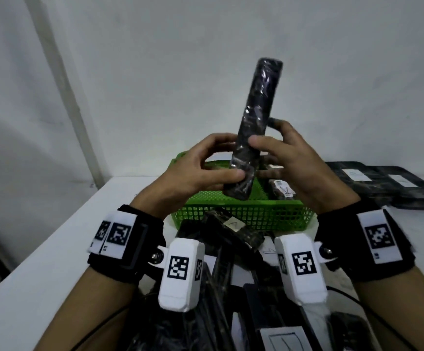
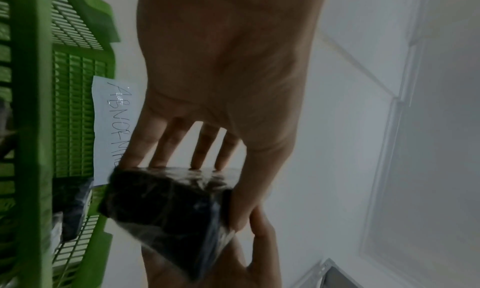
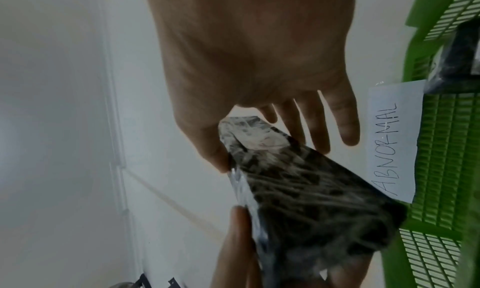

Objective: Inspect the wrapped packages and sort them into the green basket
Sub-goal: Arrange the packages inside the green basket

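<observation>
**Both hands hold one wrapped package upright above the basket**

At the left edge of the head view the white table (image 1: 41,262) runs along a pale wall. The left hand (image 1: 195,168) comes first: its thumb presses the near face of the package (image 1: 256,122) low down, and its fingers curl round the far side, so it grips the bottom part. The left wrist view shows the same hold, four fingers (image 2: 166,144) lying along one face and the thumb closing on the other.

The package is long, black and covered in shiny film. It stands nearly upright, tilted a little to the right at the top, raised in the air above the green basket (image 1: 244,214). The basket sits on the table just behind a heap of other black packages (image 1: 231,287) nearest the person, several with white labels.

The right hand (image 1: 299,168) holds the package higher up, its thumb across the near face and its fingers behind. In the right wrist view a paper note (image 3: 392,142) reading ABNORMAL lies against the basket's mesh. Inside the basket, right of centre, rests a wrapped package with a label (image 1: 282,190).

Farther right, flat black packages (image 1: 383,183) with white labels lie on the table, apart from the basket.
</observation>
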{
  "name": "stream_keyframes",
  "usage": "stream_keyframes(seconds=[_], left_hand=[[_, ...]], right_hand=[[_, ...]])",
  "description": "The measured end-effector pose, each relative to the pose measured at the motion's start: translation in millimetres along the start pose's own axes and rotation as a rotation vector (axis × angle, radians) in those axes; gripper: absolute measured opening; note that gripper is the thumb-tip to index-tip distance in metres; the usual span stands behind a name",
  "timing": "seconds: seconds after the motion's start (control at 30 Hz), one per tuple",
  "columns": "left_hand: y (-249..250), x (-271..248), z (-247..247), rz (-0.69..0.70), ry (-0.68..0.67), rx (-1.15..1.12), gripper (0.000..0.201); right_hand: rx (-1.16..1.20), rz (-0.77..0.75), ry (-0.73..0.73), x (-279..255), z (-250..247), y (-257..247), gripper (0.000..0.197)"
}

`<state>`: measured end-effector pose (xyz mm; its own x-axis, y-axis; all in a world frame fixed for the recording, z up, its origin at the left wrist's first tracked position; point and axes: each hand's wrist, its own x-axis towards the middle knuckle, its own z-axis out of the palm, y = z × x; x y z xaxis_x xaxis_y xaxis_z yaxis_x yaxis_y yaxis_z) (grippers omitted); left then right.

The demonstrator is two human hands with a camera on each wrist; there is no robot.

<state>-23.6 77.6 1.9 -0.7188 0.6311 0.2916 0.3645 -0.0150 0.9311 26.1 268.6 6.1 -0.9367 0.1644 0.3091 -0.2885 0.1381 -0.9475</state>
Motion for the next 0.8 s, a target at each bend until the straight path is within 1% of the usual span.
stream_keyframes(seconds=[0.07, 0.1, 0.17, 0.2, 0.23, 0.3, 0.37, 0.43, 0.5, 0.53, 0.57, 0.63, 0.7, 0.73, 0.8], left_hand=[[0.1, -0.9, 1.1, -0.018, -0.054, 0.03, 0.064], [-0.4, -0.9, 1.8, -0.016, -0.07, 0.024, 0.062], [-1.0, 0.2, 2.9, 0.011, -0.059, 0.046, 0.059], [-1.3, 0.4, 2.9, 0.04, -0.036, 0.077, 0.061], [-1.9, 1.3, 1.6, 0.073, -0.007, 0.117, 0.065], [-3.9, 2.1, -4.2, 0.136, 0.035, 0.23, 0.074], [-5.7, 1.2, -10.3, 0.217, 0.045, 0.345, 0.082], [-7.3, 1.0, -17.5, 0.292, 0.06, 0.411, 0.084], [-9.9, 0.5, -22.4, 0.338, 0.07, 0.474, 0.086], [-11.7, 0.5, -24.5, 0.352, 0.072, 0.507, 0.087], [-12.6, 1.8, -27.1, 0.36, 0.074, 0.541, 0.088], [-15.0, 0.9, -28.0, 0.363, 0.094, 0.594, 0.084], [-13.1, 1.4, -29.3, 0.336, 0.137, 0.632, 0.07], [-12.0, 2.0, -29.2, 0.302, 0.159, 0.636, 0.062], [-9.4, 3.4, -26.1, 0.159, 0.227, 0.547, 0.04]], right_hand=[[-0.002, -0.013, 0.062, -0.5, 0.6, -0.1, 0.077], [-0.016, -0.032, 0.096, -0.6, 1.8, 0.6, 0.077], [-0.041, -0.081, 0.127, -1.2, 4.1, 1.6, 0.082], [-0.051, -0.101, 0.112, -2.0, 4.1, 1.0, 0.086], [-0.056, -0.117, 0.073, -2.9, 3.3, -0.3, 0.089], [0.0, -0.143, -0.058, -4.9, 0.7, -4.0, 0.091], [0.215, -0.128, -0.167, -6.1, -3.8, -9.7, 0.099], [0.438, -0.052, -0.275, -7.7, -7.6, -15.0, 0.101], [0.54, -0.006, -0.397, -13.0, -10.5, -15.9, 0.091], [0.563, 0.005, -0.42, -14.0, -10.6, -14.6, 0.081], [0.575, 0.009, -0.39, -12.0, -9.1, -14.7, 0.07], [0.577, -0.001, -0.265, -11.7, -5.5, -14.2, 0.051], [0.518, -0.083, -0.165, -8.2, -1.0, -14.0, 0.042], [0.463, -0.141, -0.128, -6.7, 1.7, -13.3, 0.04], [0.322, -0.267, -0.066, -6.1, 6.1, -9.4, 0.038]])
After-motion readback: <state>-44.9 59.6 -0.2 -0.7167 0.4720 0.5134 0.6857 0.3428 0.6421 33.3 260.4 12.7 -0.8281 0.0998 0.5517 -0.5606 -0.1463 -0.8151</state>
